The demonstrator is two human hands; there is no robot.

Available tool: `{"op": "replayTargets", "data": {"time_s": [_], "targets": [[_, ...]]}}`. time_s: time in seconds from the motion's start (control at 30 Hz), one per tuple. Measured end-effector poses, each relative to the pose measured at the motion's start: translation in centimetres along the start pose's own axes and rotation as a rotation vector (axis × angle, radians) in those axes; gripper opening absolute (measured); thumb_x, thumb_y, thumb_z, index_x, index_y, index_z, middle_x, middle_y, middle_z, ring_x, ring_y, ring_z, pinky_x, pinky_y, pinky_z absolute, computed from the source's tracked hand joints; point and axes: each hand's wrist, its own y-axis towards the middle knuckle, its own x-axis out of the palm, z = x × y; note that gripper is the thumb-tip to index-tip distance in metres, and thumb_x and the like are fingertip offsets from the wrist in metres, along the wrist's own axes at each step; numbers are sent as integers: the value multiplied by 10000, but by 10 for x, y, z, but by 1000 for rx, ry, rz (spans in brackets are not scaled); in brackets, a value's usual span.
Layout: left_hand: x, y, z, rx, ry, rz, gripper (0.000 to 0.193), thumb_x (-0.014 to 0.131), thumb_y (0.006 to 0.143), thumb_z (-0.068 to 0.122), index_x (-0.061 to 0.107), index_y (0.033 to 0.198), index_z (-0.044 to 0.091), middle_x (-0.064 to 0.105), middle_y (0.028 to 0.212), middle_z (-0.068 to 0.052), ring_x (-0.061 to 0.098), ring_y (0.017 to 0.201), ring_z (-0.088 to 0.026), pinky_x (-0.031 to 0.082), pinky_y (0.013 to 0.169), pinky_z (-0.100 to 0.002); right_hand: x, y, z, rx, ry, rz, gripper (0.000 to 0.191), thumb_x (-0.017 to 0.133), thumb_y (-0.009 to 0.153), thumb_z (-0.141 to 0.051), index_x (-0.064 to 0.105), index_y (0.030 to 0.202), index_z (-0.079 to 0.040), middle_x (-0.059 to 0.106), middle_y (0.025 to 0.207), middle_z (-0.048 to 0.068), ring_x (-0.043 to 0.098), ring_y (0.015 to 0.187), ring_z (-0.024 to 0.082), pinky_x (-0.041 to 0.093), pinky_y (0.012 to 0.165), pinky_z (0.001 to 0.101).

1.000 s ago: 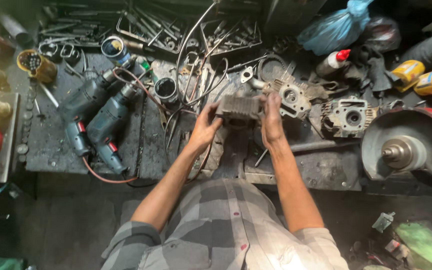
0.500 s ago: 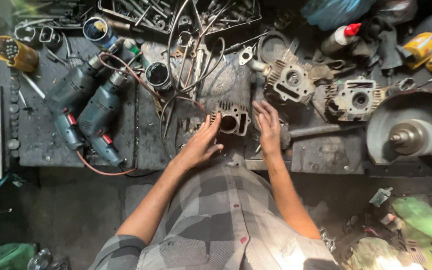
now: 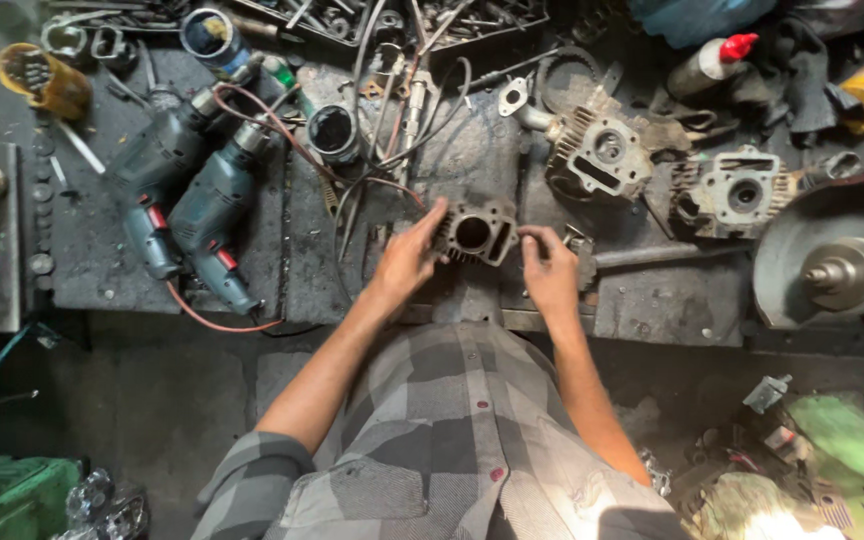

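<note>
A small grey metal engine cylinder block (image 3: 476, 233), with a round bore facing up, sits at the near edge of the dirty workbench (image 3: 652, 300). My left hand (image 3: 408, 258) grips its left side, thumb on top. My right hand (image 3: 549, 268) holds its right side with the fingertips. Both forearms reach out from a grey checked shirt.
Two blue-grey electric drills (image 3: 192, 205) lie to the left with an orange cord. Two finned engine heads (image 3: 602, 152) (image 3: 737, 192) lie to the right, beside a large grinder disc (image 3: 837, 262). Loose cables, tins, a red-capped bottle (image 3: 712, 62) and tools crowd the back.
The cylinder block was held up near the bench's back, then brought toward me and down to the near edge. It is turned with the bore up. Both hands stayed on it.
</note>
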Motion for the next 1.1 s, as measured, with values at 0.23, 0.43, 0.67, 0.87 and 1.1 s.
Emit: {"op": "replayTargets", "data": {"time_s": [0.23, 0.43, 0.67, 0.87, 1.1], "targets": [[-10, 35, 15, 30, -24, 401, 369, 682, 931, 4, 663, 1278, 127, 685, 1361, -90, 686, 1204, -296, 568, 997, -383, 6, -5, -12, -126, 60, 63, 130, 586, 1053, -49, 695, 1105, -1, 769, 967, 77, 747, 940, 104, 565, 797, 243], [-12, 0, 28, 178, -132, 408, 276, 701, 924, 64, 664, 1197, 86, 703, 1208, -115, 693, 1160, -292, 565, 993, -384, 13, -5, 9, -96, 251, 18, 151, 558, 1092, -28, 641, 1206, 25, 740, 1042, 113, 694, 877, 132, 564, 810, 264], [-26, -56, -7, -45, -39, 324, 170, 758, 987, 282, 739, 1000, 113, 741, 956, -86, 739, 927, -256, 576, 832, -388, 36, -13, 15, -247, 224, 161, 169, 576, 1056, 63, 610, 1220, 41, 670, 1129, 93, 671, 1052, 164, 533, 965, 284], [-53, -70, -14, -173, -121, 343, 288, 731, 974, 324, 717, 1214, 166, 756, 1068, -74, 754, 898, -217, 601, 821, -354, 61, -22, -17, -305, 14, 276, 194, 625, 996, 84, 620, 1185, 40, 632, 1202, 109, 601, 1151, 221, 478, 1048, 354], [-108, -61, -25, -1, -56, 656, 236, 658, 992, 197, 648, 1223, 150, 642, 1242, -123, 696, 1075, -256, 604, 896, -355, 95, -22, -65, -366, -54, 327, 222, 643, 949, 70, 615, 1160, 8, 617, 1246, 125, 581, 1202, 261, 468, 1078, 375]]}}
